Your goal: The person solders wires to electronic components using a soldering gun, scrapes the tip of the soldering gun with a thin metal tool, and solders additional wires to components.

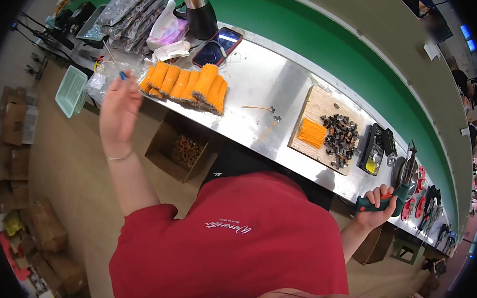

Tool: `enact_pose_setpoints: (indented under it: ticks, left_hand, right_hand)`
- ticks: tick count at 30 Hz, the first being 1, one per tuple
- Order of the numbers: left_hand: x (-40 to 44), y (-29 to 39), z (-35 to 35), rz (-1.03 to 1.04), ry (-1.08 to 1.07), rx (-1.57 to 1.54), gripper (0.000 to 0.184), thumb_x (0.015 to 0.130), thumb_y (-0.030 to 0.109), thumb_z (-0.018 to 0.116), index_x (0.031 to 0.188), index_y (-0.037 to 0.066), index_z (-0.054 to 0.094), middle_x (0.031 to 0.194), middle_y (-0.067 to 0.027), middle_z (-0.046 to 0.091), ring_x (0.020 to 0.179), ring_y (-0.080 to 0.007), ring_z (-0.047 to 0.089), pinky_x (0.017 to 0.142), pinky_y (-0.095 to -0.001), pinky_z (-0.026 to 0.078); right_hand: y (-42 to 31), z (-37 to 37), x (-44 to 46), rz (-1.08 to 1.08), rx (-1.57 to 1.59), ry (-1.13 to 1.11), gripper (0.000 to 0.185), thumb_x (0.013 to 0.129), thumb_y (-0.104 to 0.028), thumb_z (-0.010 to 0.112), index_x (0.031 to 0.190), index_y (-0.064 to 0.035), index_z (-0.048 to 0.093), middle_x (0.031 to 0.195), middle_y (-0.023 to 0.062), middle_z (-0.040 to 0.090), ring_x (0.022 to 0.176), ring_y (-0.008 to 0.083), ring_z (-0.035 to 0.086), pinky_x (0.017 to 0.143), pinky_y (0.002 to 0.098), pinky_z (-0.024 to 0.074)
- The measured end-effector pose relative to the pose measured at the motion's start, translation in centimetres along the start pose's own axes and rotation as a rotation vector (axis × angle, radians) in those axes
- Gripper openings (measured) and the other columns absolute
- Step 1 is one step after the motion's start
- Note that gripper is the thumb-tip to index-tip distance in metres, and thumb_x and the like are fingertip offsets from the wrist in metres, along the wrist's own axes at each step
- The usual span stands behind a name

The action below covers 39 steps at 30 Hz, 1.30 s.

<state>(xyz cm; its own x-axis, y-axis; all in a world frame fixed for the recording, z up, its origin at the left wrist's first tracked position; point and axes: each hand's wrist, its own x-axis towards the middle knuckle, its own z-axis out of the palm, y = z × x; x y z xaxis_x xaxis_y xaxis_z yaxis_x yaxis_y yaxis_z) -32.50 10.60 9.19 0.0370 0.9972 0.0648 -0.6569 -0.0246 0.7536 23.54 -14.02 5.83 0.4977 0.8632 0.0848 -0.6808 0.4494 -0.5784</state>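
At the left, my left hand (pixel 121 107) is raised near the table edge, its fingers closed around a slim tool with a thin metal shaft and a blue part (pixel 123 75), perhaps a screwdriver. Just right of it lie stacked bundles of orange wires (pixel 180 84). My right hand (pixel 376 206) grips a dark green power tool (pixel 400 198) with a red button, over the table's right part. Between my hands, two short wires with black connectors (pixel 273 114) lie on the metal table (pixel 245 75). A wooden board (pixel 315 100) carries orange wires (pixel 312 133) and a heap of black connectors (pixel 340 137).
A black tray (pixel 374 149) stands right of the board, with red-handled tools (pixel 420 208) beyond. At the back left are a phone (pixel 218 46), a dark flask (pixel 200 15) and plastic bags (pixel 132 16). A cardboard box (pixel 168 153) sits below the table; cartons (pixel 16 127) line the left.
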Motion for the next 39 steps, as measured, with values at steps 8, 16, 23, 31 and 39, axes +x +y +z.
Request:
enact_pose_setpoints:
  ticks: [8, 16, 23, 31, 39]
  left_hand:
    - [-4.5, -14.6, 16.0, -0.512, -0.880, 0.223, 0.015, 0.099, 0.013, 0.048, 0.105, 0.002, 0.057, 0.099, -0.0048, 0.059, 0.093, -0.0134, 0.060, 0.082, -0.0264, 0.048]
    - [-8.8, -25.2, 25.8, -0.299, -1.589, 0.388, 0.010, 0.093, 0.015, 0.061, 0.101, 0.009, 0.062, 0.125, -0.0137, 0.040, 0.114, -0.0277, 0.047, 0.101, -0.0362, 0.037]
    - [-11.4, -25.6, 28.6, -0.126, -1.756, 0.564, 0.016, 0.089, 0.020, 0.068, 0.103, 0.014, 0.065, 0.110, -0.0170, 0.039, 0.105, -0.0324, 0.048, 0.094, -0.0367, 0.041]
    - [-15.1, -24.8, 30.3, -0.132, -1.710, 0.624, 0.021, 0.085, 0.021, 0.071, 0.105, 0.015, 0.066, 0.106, -0.0176, 0.040, 0.099, -0.0333, 0.052, 0.090, -0.0384, 0.046]
    - [-17.3, -24.5, 31.8, -0.089, -1.728, 0.584, 0.022, 0.085, 0.017, 0.071, 0.106, 0.013, 0.065, 0.108, -0.0188, 0.041, 0.097, -0.0333, 0.054, 0.088, -0.0387, 0.047]
  right_hand:
    - [2.2, 1.7, -0.5, -0.021, -0.039, 0.027, 0.019, 0.095, -0.027, 0.054, 0.101, -0.0105, 0.047, 0.090, 0.0023, 0.048, 0.074, 0.0131, 0.044, 0.076, 0.0328, 0.0397]
    - [4.7, 3.7, -1.7, 0.002, -0.105, 0.042, 0.026, 0.092, -0.034, 0.052, 0.103, -0.0103, 0.049, 0.097, 0.0098, 0.054, 0.100, 0.0252, 0.053, 0.105, 0.0509, 0.0369]
    - [3.5, 3.0, -3.9, -0.055, -0.008, -0.047, 0.032, 0.089, -0.034, 0.056, 0.104, -0.0075, 0.051, 0.103, 0.0126, 0.055, 0.106, 0.0288, 0.054, 0.103, 0.0494, 0.0425]
    - [2.4, -0.7, -5.7, -0.087, 0.082, -0.250, 0.026, 0.088, -0.041, 0.060, 0.094, -0.0161, 0.056, 0.097, -0.0006, 0.053, 0.107, 0.0206, 0.045, 0.107, 0.0558, 0.0348]
    - [1.2, -1.7, -7.0, -0.059, 0.256, -0.309, 0.023, 0.089, -0.042, 0.063, 0.094, -0.0193, 0.061, 0.099, -0.0058, 0.056, 0.112, 0.0176, 0.045, 0.107, 0.0558, 0.0323]
